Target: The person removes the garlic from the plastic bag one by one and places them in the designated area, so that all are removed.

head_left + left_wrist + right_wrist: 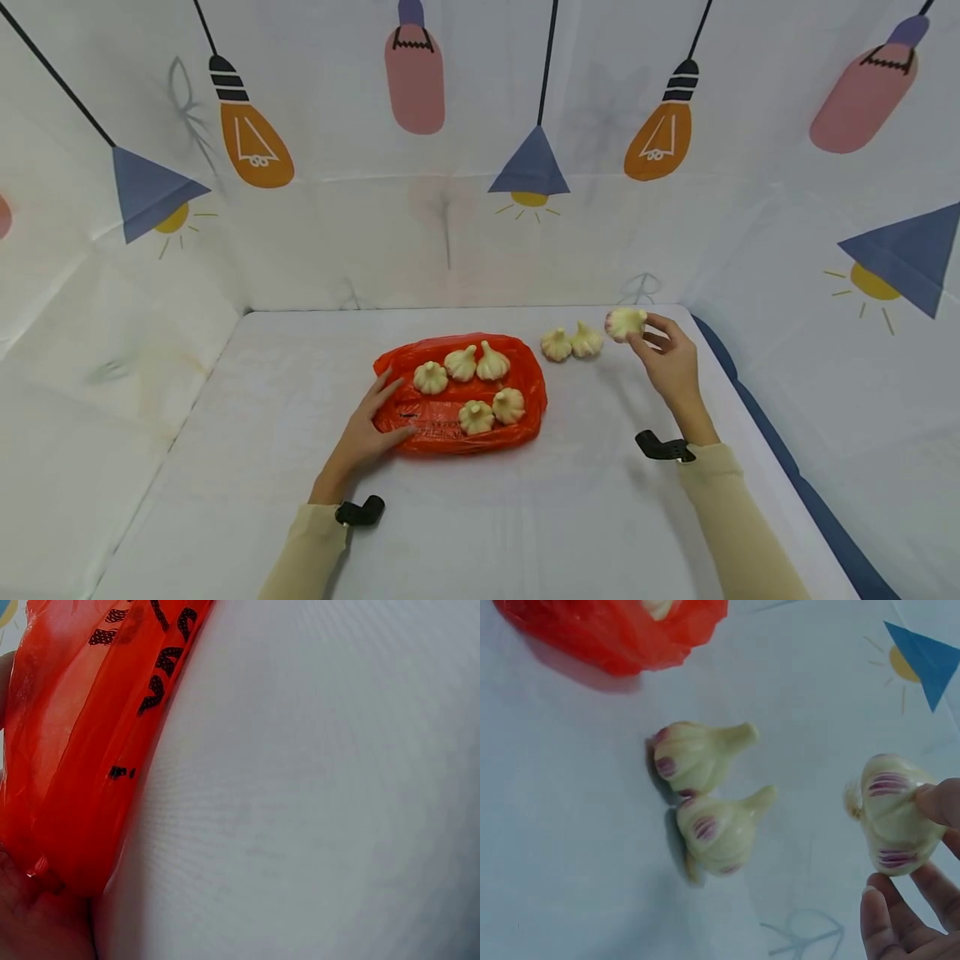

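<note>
A red plastic bag (435,408) lies on the table with several garlic bulbs (461,363) in its opened-out middle. My left hand (367,425) rests on the bag's left end, fingers and thumb spread apart along its rim. In the left wrist view the bag's dark-printed side (90,765) fills the left, and only part of the hand shows. My right hand (671,362) pinches a garlic bulb (624,323) between thumb and fingers, near the table's far right corner. Purple streaks mark this bulb (900,817) in the right wrist view. Two garlic bulbs (716,832) lie side by side near it.
A white cloth covers the table (247,500). White sheeting printed with lamps and bulbs (450,225) hangs behind and at both sides. A dark blue edge (787,458) runs along the table's right side.
</note>
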Demonstrator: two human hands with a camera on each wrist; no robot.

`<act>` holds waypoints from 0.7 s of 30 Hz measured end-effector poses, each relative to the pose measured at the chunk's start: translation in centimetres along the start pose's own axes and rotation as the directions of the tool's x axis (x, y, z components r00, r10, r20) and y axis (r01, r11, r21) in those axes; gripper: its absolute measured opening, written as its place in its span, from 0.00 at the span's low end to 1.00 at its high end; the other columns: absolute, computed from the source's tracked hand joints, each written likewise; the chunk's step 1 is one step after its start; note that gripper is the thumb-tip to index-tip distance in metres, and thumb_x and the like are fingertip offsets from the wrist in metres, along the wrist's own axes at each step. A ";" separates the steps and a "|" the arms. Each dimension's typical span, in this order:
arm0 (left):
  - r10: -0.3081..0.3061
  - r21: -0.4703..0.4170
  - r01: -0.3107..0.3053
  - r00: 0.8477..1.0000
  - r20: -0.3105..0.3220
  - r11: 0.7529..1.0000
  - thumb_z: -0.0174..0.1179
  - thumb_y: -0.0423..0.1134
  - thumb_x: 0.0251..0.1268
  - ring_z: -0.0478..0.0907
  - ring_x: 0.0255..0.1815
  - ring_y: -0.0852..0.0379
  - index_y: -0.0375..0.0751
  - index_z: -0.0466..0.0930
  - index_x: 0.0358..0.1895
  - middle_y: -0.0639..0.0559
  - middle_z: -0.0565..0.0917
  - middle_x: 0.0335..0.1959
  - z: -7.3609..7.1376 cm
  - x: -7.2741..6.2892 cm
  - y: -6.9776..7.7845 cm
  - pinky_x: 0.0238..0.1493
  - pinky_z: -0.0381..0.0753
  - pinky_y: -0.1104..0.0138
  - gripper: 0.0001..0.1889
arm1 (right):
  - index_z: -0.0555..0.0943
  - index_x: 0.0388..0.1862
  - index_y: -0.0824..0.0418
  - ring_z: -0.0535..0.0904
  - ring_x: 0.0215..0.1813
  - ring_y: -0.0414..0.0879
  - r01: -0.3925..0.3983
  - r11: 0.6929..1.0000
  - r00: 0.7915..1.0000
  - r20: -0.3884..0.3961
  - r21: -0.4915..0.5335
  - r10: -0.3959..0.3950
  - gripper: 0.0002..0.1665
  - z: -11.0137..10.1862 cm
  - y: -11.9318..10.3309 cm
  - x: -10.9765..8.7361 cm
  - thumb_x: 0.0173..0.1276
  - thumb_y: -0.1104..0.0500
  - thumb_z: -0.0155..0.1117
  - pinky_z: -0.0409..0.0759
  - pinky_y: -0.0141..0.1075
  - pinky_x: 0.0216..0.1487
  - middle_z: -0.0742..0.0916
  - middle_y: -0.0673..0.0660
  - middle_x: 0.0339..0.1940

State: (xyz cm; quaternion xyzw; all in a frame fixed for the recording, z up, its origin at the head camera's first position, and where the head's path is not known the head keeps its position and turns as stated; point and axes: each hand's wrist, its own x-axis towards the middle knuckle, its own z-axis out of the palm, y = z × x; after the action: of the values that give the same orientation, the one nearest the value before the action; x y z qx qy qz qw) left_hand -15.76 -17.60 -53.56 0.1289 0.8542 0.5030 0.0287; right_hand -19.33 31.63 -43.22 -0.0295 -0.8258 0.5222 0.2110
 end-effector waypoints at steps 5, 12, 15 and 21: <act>0.006 -0.003 -0.006 1.000 -0.002 1.000 0.75 0.49 0.59 0.45 0.85 0.35 0.49 0.65 0.79 0.48 0.51 0.86 0.0 0.0 -0.1 0.77 0.51 0.31 0.45 | 0.77 0.65 0.73 0.79 0.47 0.30 -0.042 0.999 0.999 0.013 -0.016 0.042 0.26 -0.2 -0.9 -0.5 0.69 0.68 0.68 0.77 0.13 0.43 0.80 0.70 0.65; -0.008 0.004 0.008 1.000 -0.001 1.000 0.75 0.48 0.59 0.44 0.85 0.36 0.50 0.64 0.80 0.49 0.50 0.86 0.0 -0.1 0.1 0.77 0.51 0.31 0.45 | 0.76 0.64 0.76 0.78 0.43 0.26 -0.069 0.998 0.998 0.001 -0.006 0.069 0.27 -0.3 0.4 -1.0 0.68 0.68 0.68 0.78 0.14 0.40 0.80 0.73 0.63; -0.015 0.015 0.015 1.000 0.001 1.000 0.75 0.48 0.59 0.45 0.85 0.35 0.50 0.64 0.80 0.49 0.50 0.86 0.0 -0.1 0.1 0.77 0.51 0.30 0.45 | 0.77 0.64 0.74 0.77 0.43 0.25 -0.088 0.996 0.996 -0.022 -0.014 0.087 0.27 0.0 2.6 -0.7 0.68 0.68 0.69 0.77 0.13 0.39 0.81 0.71 0.63; -0.020 0.027 0.020 1.000 0.006 0.999 0.74 0.49 0.59 0.45 0.85 0.34 0.51 0.64 0.80 0.48 0.50 0.86 0.1 -0.1 0.1 0.76 0.52 0.30 0.45 | 0.79 0.64 0.70 0.76 0.40 0.23 -0.094 0.994 0.995 -0.042 -0.058 0.091 0.27 0.3 5.6 -0.5 0.69 0.62 0.71 0.77 0.13 0.37 0.83 0.68 0.63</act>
State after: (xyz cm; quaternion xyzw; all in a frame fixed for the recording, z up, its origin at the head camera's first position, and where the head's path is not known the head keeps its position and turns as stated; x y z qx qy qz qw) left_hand -15.66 -17.51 -53.46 0.1224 0.8619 0.4908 0.0349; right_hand -19.91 33.80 -48.37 -0.0844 -0.8344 0.5059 0.2019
